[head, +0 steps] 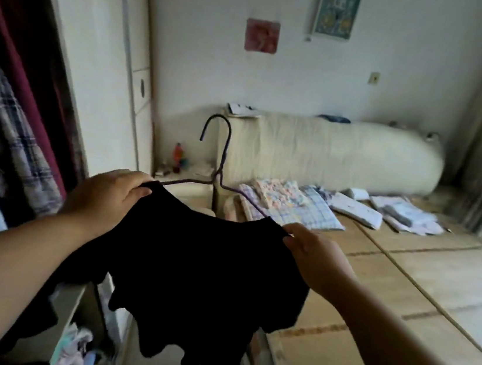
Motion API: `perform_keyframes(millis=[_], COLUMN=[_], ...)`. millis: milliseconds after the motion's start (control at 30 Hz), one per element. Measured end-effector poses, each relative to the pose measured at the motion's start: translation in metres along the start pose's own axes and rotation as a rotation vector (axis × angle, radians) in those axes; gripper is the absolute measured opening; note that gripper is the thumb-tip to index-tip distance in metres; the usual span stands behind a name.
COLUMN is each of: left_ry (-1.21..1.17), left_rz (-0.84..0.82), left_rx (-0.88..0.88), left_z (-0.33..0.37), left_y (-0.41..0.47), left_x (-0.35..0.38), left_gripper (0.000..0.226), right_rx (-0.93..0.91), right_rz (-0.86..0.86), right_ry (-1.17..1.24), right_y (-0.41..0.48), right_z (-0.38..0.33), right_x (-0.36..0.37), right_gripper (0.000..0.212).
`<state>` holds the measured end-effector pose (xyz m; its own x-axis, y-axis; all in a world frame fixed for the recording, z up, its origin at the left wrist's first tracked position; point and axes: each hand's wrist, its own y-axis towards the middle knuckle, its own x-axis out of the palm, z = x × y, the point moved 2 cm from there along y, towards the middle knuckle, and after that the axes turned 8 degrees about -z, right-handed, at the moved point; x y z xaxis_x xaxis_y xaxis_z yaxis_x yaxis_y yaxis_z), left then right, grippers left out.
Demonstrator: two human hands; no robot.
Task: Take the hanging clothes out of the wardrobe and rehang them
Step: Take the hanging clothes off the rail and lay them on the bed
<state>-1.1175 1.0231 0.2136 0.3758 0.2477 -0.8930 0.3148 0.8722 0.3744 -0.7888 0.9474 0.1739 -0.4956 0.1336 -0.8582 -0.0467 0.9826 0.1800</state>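
Beside the open wardrobe, a black top hangs mid-air on a wire hanger. The left hand and right hand each pinch one shoulder. Seating both shoulders evenly should keep it level. Inside the wardrobe hang a maroon garment and a plaid shirt.

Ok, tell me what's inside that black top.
A purple wire hanger: its hook and neck stand above the black top, both arms run under the cloth. Their ends are covered, where the left hand and right hand hold the shoulders.
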Motion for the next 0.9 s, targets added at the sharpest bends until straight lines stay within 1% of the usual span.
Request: perform_keyframes(millis=[33, 100, 233, 333, 467, 533, 600, 633, 700, 767, 833, 900], left_ry=[-0.005, -0.016, -0.076, -0.123, -0.187, -0.208, -0.231, -0.229, -0.22, -0.208, -0.199, -0.19], left_rz=[-0.042, -0.094, -0.22, -0.363, -0.616, -0.717, -0.788, -0.821, -0.892, -0.948, -0.943, -0.931], left_rx=[0.032, 0.112, 0.275, 0.38, 0.545, 0.621, 0.697, 0.71, 0.735, 0.751, 0.762, 0.749], left_z=[0.01, 0.036, 0.097, 0.141, 0.209, 0.255, 0.302, 0.323, 0.367, 0.411, 0.449, 0.486], left_y=[-0.002, -0.006, -0.014, -0.023, -0.036, -0.046, -0.056, -0.061, -0.068, -0.073, -0.075, -0.071], left_x=[0.011, 0.034, 0.082, 0.131, 0.206, 0.237, 0.267, 0.277, 0.303, 0.327, 0.35, 0.376], left_gripper=[0.041, 0.041, 0.032, 0.025, 0.052, 0.052, 0.057, 0.057, 0.046, 0.038, 0.034, 0.036], right_rx=[0.065, 0.172, 0.356, 0.507, 0.709, 0.829, 0.944, 0.987, 1.067, 1.138, 1.181, 1.215], right_rz=[-0.016, -0.036, -0.06, -0.088, -0.092, -0.079, -0.047, -0.019, 0.032, 0.047, 0.069, 0.096], right_ry=[-0.004, 0.016, 0.084, 0.098, 0.12, 0.152, 0.178, 0.206, 0.281, 0.334, 0.343, 0.336], right_y=[-0.021, -0.064, -0.144, -0.208, -0.293, -0.333, -0.37, -0.386, -0.417, -0.442, -0.459, -0.469], right_z=[0.01, 0.034, 0.083, 0.115, 0.162, 0.188, 0.211, 0.223, 0.249, 0.277, 0.307, 0.341], right_x=[0.006, 0.017, 0.033, 0.039, 0.038, 0.033, 0.026, 0.023, 0.014, 0.005, -0.002, -0.006], right_gripper=[0.026, 0.025, 0.021, 0.021, 0.022, 0.021, 0.019, 0.018, 0.017, 0.02, 0.021, 0.02])
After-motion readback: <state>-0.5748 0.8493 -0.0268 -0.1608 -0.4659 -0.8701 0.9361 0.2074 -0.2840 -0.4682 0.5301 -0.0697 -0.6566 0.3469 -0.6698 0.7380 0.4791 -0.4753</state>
